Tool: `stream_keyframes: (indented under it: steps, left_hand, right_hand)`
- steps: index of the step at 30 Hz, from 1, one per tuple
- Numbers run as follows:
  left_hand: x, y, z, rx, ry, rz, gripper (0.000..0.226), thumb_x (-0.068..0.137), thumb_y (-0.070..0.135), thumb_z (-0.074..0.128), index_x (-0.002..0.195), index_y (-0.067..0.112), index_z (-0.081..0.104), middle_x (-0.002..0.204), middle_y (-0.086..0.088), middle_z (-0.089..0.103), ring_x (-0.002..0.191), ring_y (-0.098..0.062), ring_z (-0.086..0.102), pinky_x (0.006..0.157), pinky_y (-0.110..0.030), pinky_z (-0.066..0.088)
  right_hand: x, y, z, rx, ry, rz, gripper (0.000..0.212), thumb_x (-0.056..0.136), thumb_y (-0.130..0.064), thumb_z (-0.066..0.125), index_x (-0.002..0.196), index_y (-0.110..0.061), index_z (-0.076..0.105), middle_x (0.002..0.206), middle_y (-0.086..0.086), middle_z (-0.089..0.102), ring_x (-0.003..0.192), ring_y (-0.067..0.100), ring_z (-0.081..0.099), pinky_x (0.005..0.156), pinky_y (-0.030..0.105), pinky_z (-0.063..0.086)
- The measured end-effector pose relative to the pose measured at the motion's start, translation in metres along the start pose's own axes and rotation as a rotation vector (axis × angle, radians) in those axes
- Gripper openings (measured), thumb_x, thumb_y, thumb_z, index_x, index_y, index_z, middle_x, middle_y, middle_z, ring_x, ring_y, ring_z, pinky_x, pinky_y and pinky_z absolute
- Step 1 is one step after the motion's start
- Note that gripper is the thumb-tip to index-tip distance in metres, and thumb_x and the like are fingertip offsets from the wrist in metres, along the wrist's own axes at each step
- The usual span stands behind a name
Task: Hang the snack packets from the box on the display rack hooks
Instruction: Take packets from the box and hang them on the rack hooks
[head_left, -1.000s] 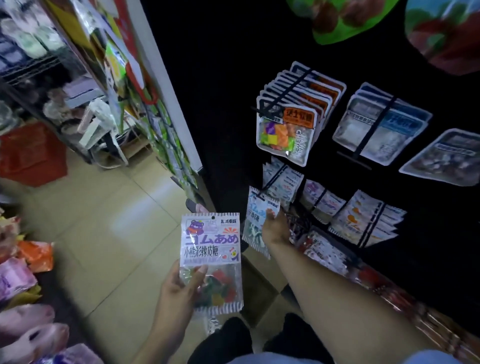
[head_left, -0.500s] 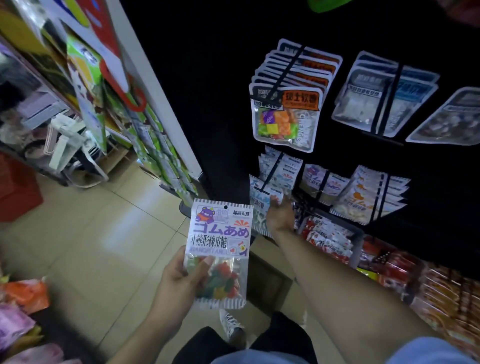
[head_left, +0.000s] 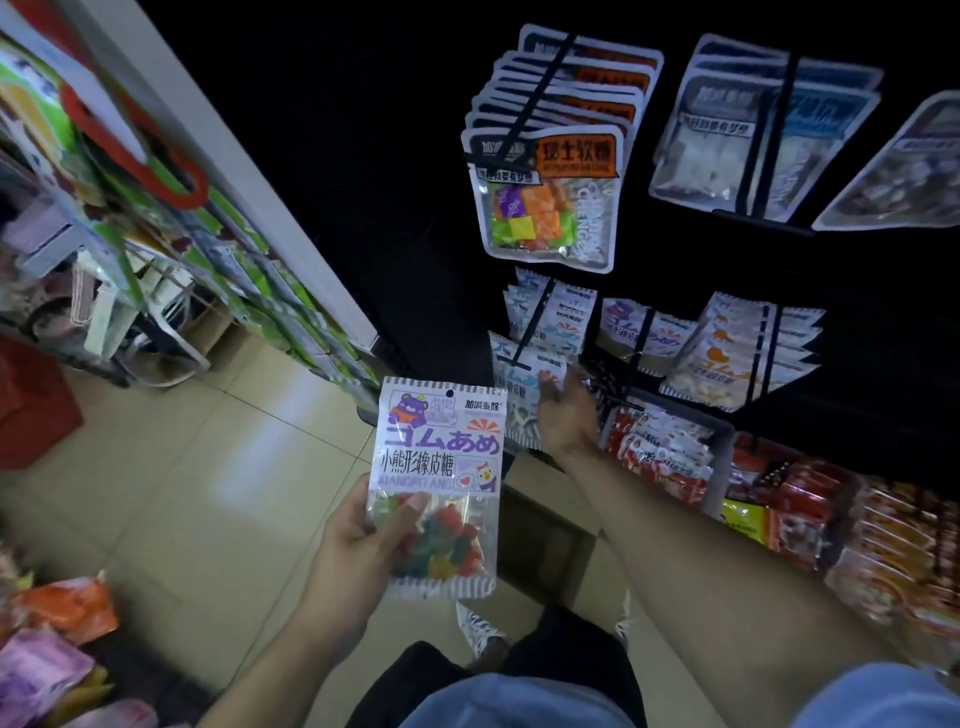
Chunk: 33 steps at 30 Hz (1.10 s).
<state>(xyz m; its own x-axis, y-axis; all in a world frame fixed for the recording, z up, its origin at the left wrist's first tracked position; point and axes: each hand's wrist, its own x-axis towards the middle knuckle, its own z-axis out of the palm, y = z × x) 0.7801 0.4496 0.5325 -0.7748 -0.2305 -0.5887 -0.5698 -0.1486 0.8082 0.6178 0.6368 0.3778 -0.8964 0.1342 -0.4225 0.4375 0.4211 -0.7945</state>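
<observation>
Two hands busy: my left hand grips a gummy packet near me, ready; my right hand pinches a blue packet at its hook, far right.

Black display rack carries hanging snack packets on hooks; tiled floor below

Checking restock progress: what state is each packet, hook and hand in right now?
White gummy-bear packet with purple bear: unhung, upright in left hand.
Blue-and-white packet on low hook: hanging, touched by right hand.
Orange-labelled candy packets: full row hanging.
Purple-bear packets on rack: hanging, few.
</observation>
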Motion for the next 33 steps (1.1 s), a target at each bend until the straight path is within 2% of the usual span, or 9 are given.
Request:
stream_keyframes:
  steps: [4,8,14,17,21,24,27,30,33]
  left_hand:
    - [0.005,0.002,0.009,0.004,-0.007,0.005,0.025,0.096,0.012,0.063,0.121,0.011,0.063,0.105,-0.014,0.079,0.09,-0.039,0.078,0.067,-0.046,0.065]
    - [0.01,0.002,0.019,0.003,0.003,0.009,0.024,0.095,0.01,0.064,0.119,0.009,0.065,0.106,-0.015,0.079,0.09,-0.038,0.078,0.069,-0.045,0.065]
    - [0.015,0.007,0.029,0.029,0.003,0.018,0.027,0.095,0.008,0.064,0.122,0.008,0.064,0.103,-0.013,0.08,0.085,-0.033,0.079,0.061,-0.038,0.064]
    - [0.016,0.01,0.032,0.031,0.02,0.017,0.025,0.096,0.007,0.064,0.121,0.009,0.065,0.1,-0.012,0.08,0.079,-0.029,0.079,0.055,-0.033,0.061]
    - [0.019,0.01,0.03,0.017,0.014,0.018,0.026,0.097,0.01,0.063,0.123,0.012,0.064,0.105,-0.012,0.08,0.088,-0.035,0.079,0.063,-0.042,0.065]
    - [0.019,0.011,0.03,0.007,-0.008,-0.003,0.022,0.099,0.01,0.062,0.121,0.011,0.064,0.106,-0.014,0.079,0.09,-0.038,0.078,0.066,-0.044,0.065]
    - [0.022,0.007,0.032,0.01,-0.025,-0.026,0.014,0.098,0.01,0.064,0.111,0.013,0.069,0.098,-0.018,0.079,0.081,-0.036,0.078,0.06,-0.042,0.063]
    - [0.025,0.001,0.04,0.006,-0.065,-0.073,0.012,0.095,0.018,0.069,0.106,0.015,0.073,0.105,-0.031,0.073,0.088,-0.043,0.07,0.078,-0.064,0.057]
    - [0.028,-0.002,0.057,-0.008,-0.078,-0.139,0.022,0.099,0.027,0.064,0.104,0.008,0.073,0.106,-0.027,0.075,0.093,-0.042,0.071,0.09,-0.059,0.053]
  right_hand:
    - [0.006,0.005,0.001,0.05,0.045,-0.013,0.062,0.1,-0.061,0.034,0.154,-0.033,0.024,0.119,0.011,0.07,0.086,0.023,0.062,0.081,0.043,0.056]
    - [0.013,0.011,0.003,0.079,0.028,0.002,0.069,0.088,-0.077,0.028,0.146,-0.043,0.013,0.116,0.009,0.07,0.09,0.027,0.065,0.087,0.057,0.059]
    - [0.031,-0.007,0.003,0.186,0.179,0.016,0.05,0.108,-0.043,0.041,0.147,-0.013,0.042,0.138,0.018,0.061,0.125,0.037,0.06,0.1,0.042,0.051]
    - [0.044,-0.023,0.003,0.335,0.247,0.071,0.048,0.109,-0.031,0.046,0.151,-0.01,0.043,0.145,0.018,0.056,0.134,0.034,0.052,0.104,0.035,0.042]
    - [0.049,-0.026,0.008,0.387,0.311,0.141,0.05,0.105,-0.029,0.053,0.151,-0.011,0.043,0.153,0.014,0.046,0.137,0.033,0.049,0.11,0.034,0.041]
    - [0.019,-0.017,0.004,0.391,0.168,0.249,0.049,0.104,-0.03,0.054,0.148,-0.012,0.043,0.14,0.007,0.057,0.117,0.027,0.062,0.098,0.031,0.051]
    - [-0.046,-0.016,-0.017,0.557,-0.129,0.367,0.019,0.106,-0.025,0.052,0.104,-0.017,0.068,0.092,0.003,0.071,0.073,0.015,0.067,0.067,0.024,0.052]
    - [-0.108,-0.016,-0.044,0.563,-0.246,0.357,0.027,0.106,-0.033,0.052,0.101,-0.017,0.073,0.091,0.002,0.079,0.089,0.02,0.074,0.084,0.035,0.057]
    - [-0.138,-0.013,-0.075,0.743,-0.2,0.396,0.044,0.097,-0.051,0.055,0.117,-0.016,0.073,0.108,0.007,0.079,0.106,0.029,0.073,0.094,0.044,0.055]
